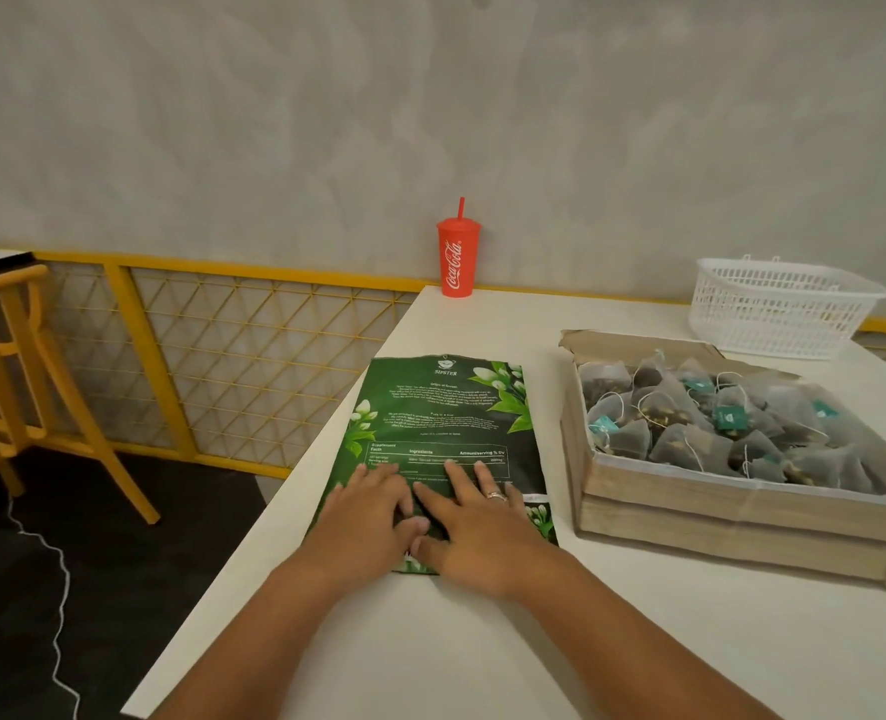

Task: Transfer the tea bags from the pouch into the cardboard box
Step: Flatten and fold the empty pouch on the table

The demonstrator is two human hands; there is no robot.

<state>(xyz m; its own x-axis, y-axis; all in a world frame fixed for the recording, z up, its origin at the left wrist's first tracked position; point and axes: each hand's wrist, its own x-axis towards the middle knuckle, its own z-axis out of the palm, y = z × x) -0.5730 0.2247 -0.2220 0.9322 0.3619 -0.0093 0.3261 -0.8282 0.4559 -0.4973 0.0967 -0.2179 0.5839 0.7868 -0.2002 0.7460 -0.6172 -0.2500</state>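
Both hands, the left hand (365, 517) and the right hand (474, 527), lie flat with straight fingers on the near end of the glossy green pouch (440, 407), which lies flattened on the smooth white desk (430, 641). Just to its right, the open corrugated cardboard box (716, 517) brims with pyramid-shaped mesh tea bags (690, 423) with white strings and teal tags. Farther back stand a red plastic cup (457, 259) and a white lattice basket (778, 309).

Fine pouch (430, 407) print illegible; cardboard box (690, 517) cropped.

one pouch (446, 407), one box (690, 506), one basket (778, 309)
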